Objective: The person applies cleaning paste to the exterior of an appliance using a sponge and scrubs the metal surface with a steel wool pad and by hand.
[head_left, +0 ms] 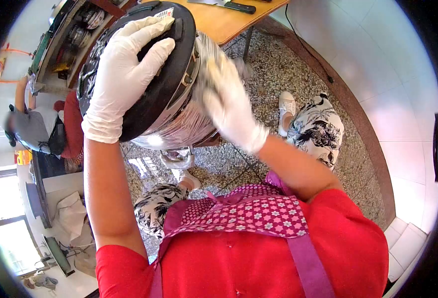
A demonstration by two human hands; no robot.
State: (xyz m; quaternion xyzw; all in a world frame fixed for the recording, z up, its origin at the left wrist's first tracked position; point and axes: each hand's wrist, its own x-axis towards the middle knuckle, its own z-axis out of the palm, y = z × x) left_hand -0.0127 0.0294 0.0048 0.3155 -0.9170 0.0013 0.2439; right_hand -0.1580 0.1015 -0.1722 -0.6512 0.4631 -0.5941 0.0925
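A round, shiny pot-like appliance (162, 130) lies tipped with its black base (152, 107) toward me. Its side looks streaky and reflective; whether that is film or wet metal I cannot tell. White-gloved, my left hand (124, 69) rests on the base with fingers spread, near a small printed label (165, 13). Against the appliance's side is my right hand (229, 102), also gloved. Motion smears its fingers, which bend around something yellowish and grey that I cannot make out. A bracket-like handle (178, 160) sticks out at the lower side.
A wooden table (216, 22) stands ahead, bearing a knife with a dark handle (240, 7). On the left are shelves (55, 54) with bowls and another person (35, 129). A cable (308, 47) hangs to the speckled floor (263, 69), beside the tiled wall (378, 64).
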